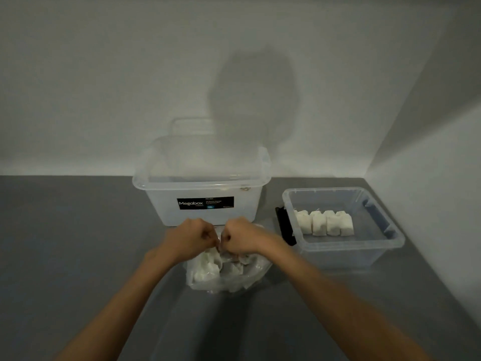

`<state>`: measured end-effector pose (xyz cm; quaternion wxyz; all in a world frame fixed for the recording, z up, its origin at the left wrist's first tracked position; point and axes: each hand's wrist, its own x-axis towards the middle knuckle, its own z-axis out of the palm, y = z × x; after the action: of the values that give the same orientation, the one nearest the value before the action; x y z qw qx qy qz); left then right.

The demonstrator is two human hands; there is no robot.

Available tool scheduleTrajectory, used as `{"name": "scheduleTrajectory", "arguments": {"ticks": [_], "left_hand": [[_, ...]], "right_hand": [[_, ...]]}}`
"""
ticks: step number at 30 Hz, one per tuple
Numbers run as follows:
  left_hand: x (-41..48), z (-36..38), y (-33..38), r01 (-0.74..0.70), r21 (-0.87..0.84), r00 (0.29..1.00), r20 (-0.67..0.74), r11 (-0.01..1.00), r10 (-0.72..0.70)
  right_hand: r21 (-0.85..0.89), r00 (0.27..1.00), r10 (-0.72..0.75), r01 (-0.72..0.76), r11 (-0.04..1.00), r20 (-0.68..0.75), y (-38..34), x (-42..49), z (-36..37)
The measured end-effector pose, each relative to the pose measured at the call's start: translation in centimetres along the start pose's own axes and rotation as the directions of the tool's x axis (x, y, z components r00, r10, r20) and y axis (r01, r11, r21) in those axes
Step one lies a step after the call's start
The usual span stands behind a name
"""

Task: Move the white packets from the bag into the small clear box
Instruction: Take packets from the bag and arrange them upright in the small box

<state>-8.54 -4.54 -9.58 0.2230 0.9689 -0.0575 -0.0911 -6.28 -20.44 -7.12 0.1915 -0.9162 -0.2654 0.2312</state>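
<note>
A clear plastic bag [250, 281] holding several white packets [207, 269] lies on the grey table in front of me. My left hand [188, 237] and my right hand [240, 237] both pinch the bag's top edge, fingers curled, knuckles nearly touching. To the right stands the small clear box [346, 252] with several white packets [324, 222] lined up in a row against its left wall.
A large lidded clear box [203, 183] with a black "Megabox" label stands just behind my hands. A black object [285, 225] sits between the bag and the small box. White walls close off the back and right side of the grey table [65, 243].
</note>
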Motion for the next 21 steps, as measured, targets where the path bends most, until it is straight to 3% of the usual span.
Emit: {"name": "scheduleTrajectory", "arguments": {"ticks": [7,10,13,17,19,21], "left_hand": [[-1.2,2.1,-2.5,-0.024,-0.058,0.999,-0.027,0.998,0.022],[-1.2,2.5,-2.8,-0.052,-0.076,0.997,-0.062,0.996,0.048],[-1.1,2.7,-2.7,-0.095,-0.127,0.992,-0.098,0.987,0.083],[-1.1,2.4,-1.7,-0.177,-0.164,0.983,-0.082,0.97,0.166],[-0.9,2.4,-1.4,-0.184,-0.18,0.982,-0.086,0.966,0.171],[-0.8,2.5,-1.1,-0.174,-0.258,0.98,-0.134,0.95,0.144]], "right_hand": [[0.068,0.961,0.233,-0.225,0.972,-0.147,-0.1,1.9,5.8],[0.138,0.949,0.292,-0.275,0.952,-0.121,0.3,1.9,5.8],[0.145,0.956,0.28,-0.267,0.953,-0.085,0.2,1.7,5.3],[-0.04,0.956,0.138,-0.153,0.987,-0.259,-0.4,0.4,3.4],[-0.014,0.945,0.076,-0.084,0.996,-0.318,-0.5,-0.6,1.9],[0.119,0.917,0.084,-0.04,0.992,-0.391,-0.3,-1.3,0.6]]}}
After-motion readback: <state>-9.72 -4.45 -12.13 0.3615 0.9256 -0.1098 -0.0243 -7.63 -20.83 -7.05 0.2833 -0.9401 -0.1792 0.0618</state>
